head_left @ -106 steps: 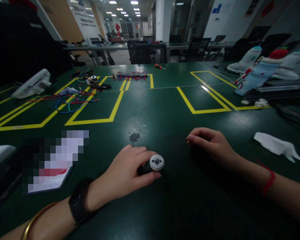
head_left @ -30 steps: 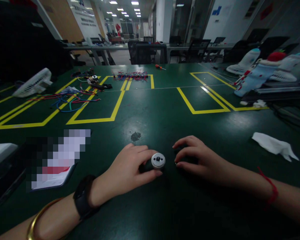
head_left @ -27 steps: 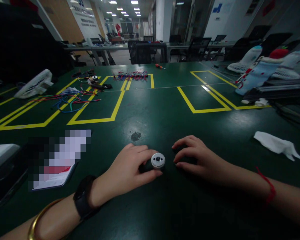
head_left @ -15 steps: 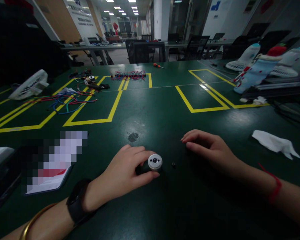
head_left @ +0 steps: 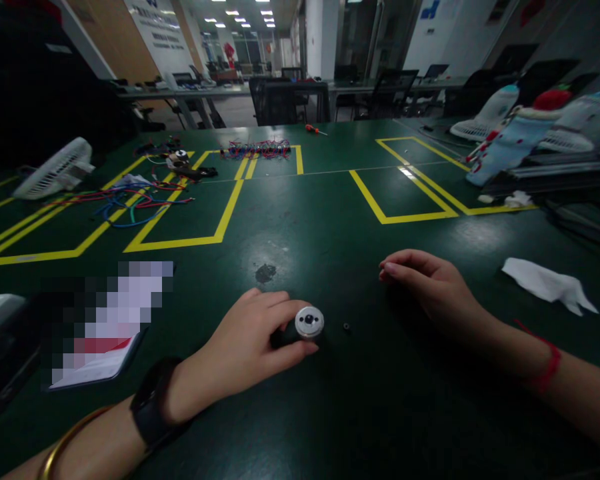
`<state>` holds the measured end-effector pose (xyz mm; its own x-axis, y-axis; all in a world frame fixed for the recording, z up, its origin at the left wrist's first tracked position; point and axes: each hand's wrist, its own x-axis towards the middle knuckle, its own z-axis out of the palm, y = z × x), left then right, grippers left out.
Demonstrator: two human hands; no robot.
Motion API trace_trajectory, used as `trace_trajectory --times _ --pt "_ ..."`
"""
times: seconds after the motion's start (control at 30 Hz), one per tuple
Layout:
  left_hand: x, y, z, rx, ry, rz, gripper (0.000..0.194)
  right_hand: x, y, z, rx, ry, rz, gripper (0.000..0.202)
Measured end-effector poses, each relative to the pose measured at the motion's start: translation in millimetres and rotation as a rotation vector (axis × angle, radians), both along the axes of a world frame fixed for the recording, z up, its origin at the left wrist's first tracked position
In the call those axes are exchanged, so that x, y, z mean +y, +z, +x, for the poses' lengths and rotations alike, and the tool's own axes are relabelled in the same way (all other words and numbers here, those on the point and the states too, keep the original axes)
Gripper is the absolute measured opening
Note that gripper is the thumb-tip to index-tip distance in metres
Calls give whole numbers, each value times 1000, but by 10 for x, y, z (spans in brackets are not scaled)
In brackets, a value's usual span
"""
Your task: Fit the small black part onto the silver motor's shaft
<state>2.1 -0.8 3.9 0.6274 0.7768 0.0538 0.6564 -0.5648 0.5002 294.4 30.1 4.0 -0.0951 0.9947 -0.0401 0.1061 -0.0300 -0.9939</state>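
Wristband [head_left: 153, 403], black, is circling the left wrist, with a gold bangle [head_left: 54, 455] sitting nearer. The left hand [head_left: 257, 337] is pinching a metal cylinder [head_left: 309, 323] between thumb and forefinger at the middle of the near green table [head_left: 300, 427]; its round, holed end is facing up, its body mostly hidden. Just right of it, a small dark part [head_left: 347, 327] is lying on the tabletop, touched by neither hand. The right hand [head_left: 433, 283] is resting farther right, thumb meeting its curled fingers. A flat device [head_left: 130, 320] with a blurred screen is lying at left, a white tissue [head_left: 550, 287] at far right. Farther off, yellow tape [head_left: 230, 211] is marking outlines, with loose wires [head_left: 130, 197] crossing it on the left. A blue figure [head_left: 505, 143] is leaning at right. Beyond, a wire bundle [head_left: 260, 149] and an orange-handled screwdriver [head_left: 312, 129] are lying near the far edge; a black chair [head_left: 275, 100] is standing behind.
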Motion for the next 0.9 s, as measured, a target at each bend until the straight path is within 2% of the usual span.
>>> trace_trajectory --times 0.17,0.33,0.43,0.57,0.77,0.9 --pt "1 17 5 -8 -9 -2 34 -21 51 -10 -158 68 27 17" --pt "-1 20 4 1 -7 0 33 -45 68 -54 -505 419 289 12" --pt "-6 12 7 4 -3 7 33 -62 47 -80 -616 532 425 12" --pt "-11 8 8 7 -5 22 34 -55 50 -66 -607 529 434 13" --pt "-7 19 9 2 -10 31 33 14 84 2 -538 368 396 14" --pt "0 11 16 -15 -13 41 33 -44 65 -86 -620 480 470 14"
